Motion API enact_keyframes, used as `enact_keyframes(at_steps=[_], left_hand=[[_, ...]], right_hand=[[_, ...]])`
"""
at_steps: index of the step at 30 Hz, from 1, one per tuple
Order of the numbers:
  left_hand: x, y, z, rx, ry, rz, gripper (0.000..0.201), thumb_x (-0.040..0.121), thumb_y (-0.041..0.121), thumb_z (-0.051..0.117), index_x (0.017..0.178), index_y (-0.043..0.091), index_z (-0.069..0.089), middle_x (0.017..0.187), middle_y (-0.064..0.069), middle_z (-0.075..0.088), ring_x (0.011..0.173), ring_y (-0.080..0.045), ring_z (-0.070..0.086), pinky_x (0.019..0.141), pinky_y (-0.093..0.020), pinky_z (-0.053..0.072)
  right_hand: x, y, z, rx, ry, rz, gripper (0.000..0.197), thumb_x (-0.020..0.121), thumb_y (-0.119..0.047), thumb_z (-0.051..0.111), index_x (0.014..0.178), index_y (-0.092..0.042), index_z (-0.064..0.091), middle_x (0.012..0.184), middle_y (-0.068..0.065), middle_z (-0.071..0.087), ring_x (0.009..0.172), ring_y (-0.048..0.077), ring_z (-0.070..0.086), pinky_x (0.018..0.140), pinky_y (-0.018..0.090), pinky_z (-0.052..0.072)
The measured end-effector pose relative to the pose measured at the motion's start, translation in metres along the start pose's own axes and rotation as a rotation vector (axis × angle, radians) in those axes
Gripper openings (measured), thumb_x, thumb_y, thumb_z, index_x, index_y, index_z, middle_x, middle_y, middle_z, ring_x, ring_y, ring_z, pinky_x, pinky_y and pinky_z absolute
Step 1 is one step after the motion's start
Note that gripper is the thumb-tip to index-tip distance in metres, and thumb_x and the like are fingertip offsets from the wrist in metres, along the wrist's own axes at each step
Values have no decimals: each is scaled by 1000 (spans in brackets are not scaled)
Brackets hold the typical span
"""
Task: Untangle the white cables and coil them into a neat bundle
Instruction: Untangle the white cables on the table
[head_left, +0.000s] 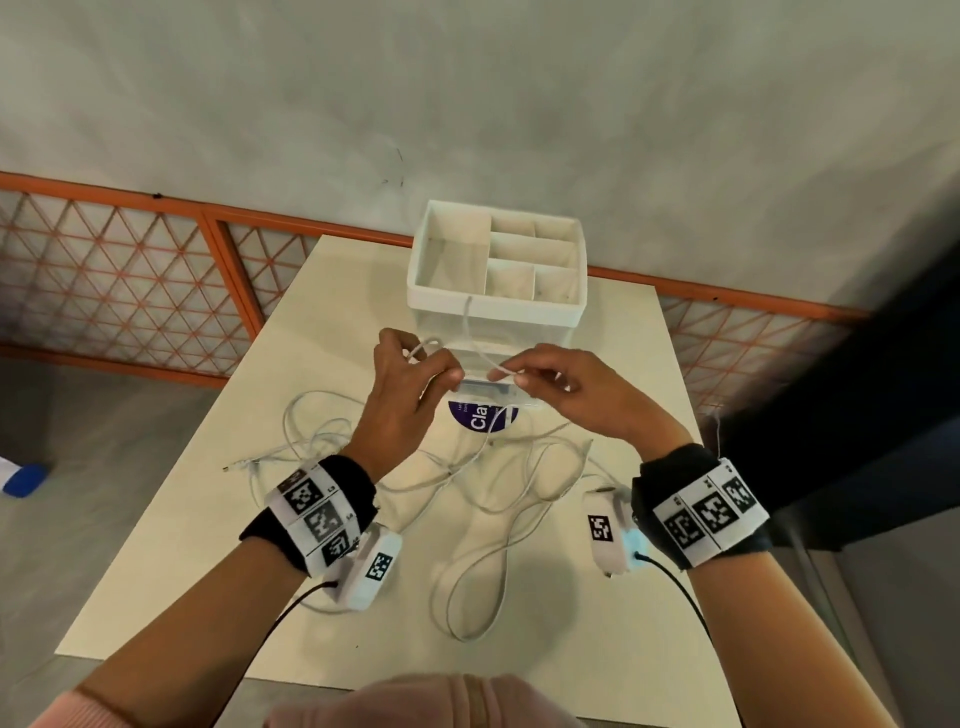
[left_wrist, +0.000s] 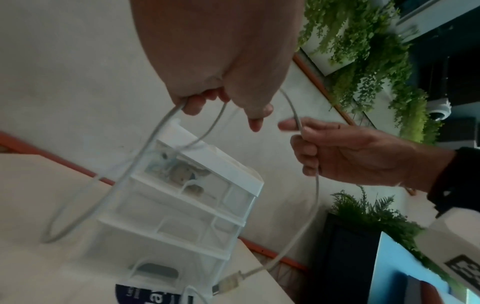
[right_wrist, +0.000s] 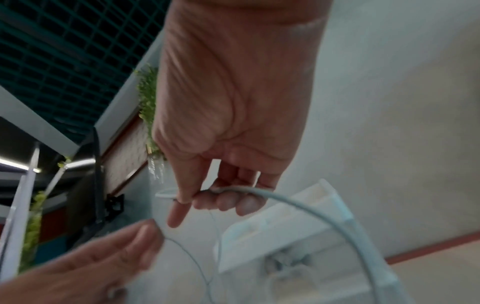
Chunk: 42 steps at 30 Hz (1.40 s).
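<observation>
Several tangled white cables (head_left: 524, 467) sprawl over the cream table (head_left: 208, 545). Both hands are raised above them. My left hand (head_left: 449, 374) grips small loops of one white cable (left_wrist: 155, 131), which hang from its curled fingers (left_wrist: 197, 102). My right hand (head_left: 514, 378) pinches the same cable (right_wrist: 298, 199) between thumb and fingers, a short way to the right. From the right hand (left_wrist: 309, 148) the strand drops to a USB plug (left_wrist: 228, 286) near the table. In the right wrist view the left hand (right_wrist: 124, 246) is blurred at lower left.
A white drawer organizer (head_left: 498, 306) with open top compartments stands just behind the hands. A round purple label (head_left: 480, 415) lies under them. Behind the table runs an orange lattice fence (head_left: 130, 280). A blue object (head_left: 23, 480) lies on the floor at left.
</observation>
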<state>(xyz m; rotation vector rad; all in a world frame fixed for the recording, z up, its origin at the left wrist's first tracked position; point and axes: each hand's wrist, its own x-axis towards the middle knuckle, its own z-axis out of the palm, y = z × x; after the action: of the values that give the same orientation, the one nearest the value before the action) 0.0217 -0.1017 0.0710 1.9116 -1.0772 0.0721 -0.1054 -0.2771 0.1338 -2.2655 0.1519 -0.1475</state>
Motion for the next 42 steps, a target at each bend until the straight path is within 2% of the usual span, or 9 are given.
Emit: enact_keyframes(at_steps=[3,7,14,19,23,26,30,36,42], left_hand=[[-5,-10,-11,45,2,-36,28,95,37,43,98,15,61,97,-1,34,94,-12,36,75,-23,36],[-20,-34,-29,12,20,-106,17,95,26,51,110,21,57,80,12,48,75,3,50,64,-11,37],[-50,-57,-19,-143,-233,-275,23,95,17,52,74,25,56,60,15,62,58,0,55,62,-12,40],[-49,-46,-7,-279,-394,-284,13,96,12,48,85,8,53,65,5,69,60,-11,57,65,-24,48],[-38,-31,-5,-369,-437,-224,12,98,12,46,89,8,53,71,1,70,62,-12,54,66,-23,46],[-34,-23,-10,-450,-426,-198,15,98,14,42,96,5,54,69,1,68,63,-6,53,65,-19,42],[-38,-35,-20,-362,-450,-280,16,99,18,42,103,17,58,66,1,66,63,-4,53,64,-21,39],[-45,-31,-25,-407,-764,-607,31,100,34,38,104,14,62,79,-6,70,64,-11,61,66,-25,45],[-40,-17,-14,-324,-866,-405,31,102,24,32,95,6,57,56,7,37,48,-6,30,50,-18,30]], right_hand=[[-20,29,-3,-19,1,85,19,95,-25,54,100,-34,69,101,-10,68,76,2,53,76,18,42],[-60,64,-7,-59,22,292,25,92,-38,53,79,-41,74,70,-7,47,62,2,45,70,22,35],[-100,112,29,-212,-430,646,18,84,-42,66,66,-38,69,73,-12,55,79,7,54,78,23,41],[-70,106,50,-246,-164,464,12,88,-12,62,95,-14,71,88,1,61,84,16,57,66,10,39],[-31,76,69,-58,-71,227,30,80,-18,73,110,-18,66,101,1,63,89,12,57,81,16,42],[-15,58,87,57,-239,237,35,77,-28,76,111,-24,66,109,-9,61,95,-3,55,82,2,39],[-6,55,85,90,-194,176,8,94,-21,56,93,-17,63,91,-4,70,85,-2,61,79,7,42],[0,47,82,215,-118,169,16,84,-17,69,97,-9,74,74,-15,63,67,-7,58,68,7,44],[5,70,66,225,-1,297,22,97,-19,50,107,-12,68,80,-9,65,67,-4,61,67,13,49]])
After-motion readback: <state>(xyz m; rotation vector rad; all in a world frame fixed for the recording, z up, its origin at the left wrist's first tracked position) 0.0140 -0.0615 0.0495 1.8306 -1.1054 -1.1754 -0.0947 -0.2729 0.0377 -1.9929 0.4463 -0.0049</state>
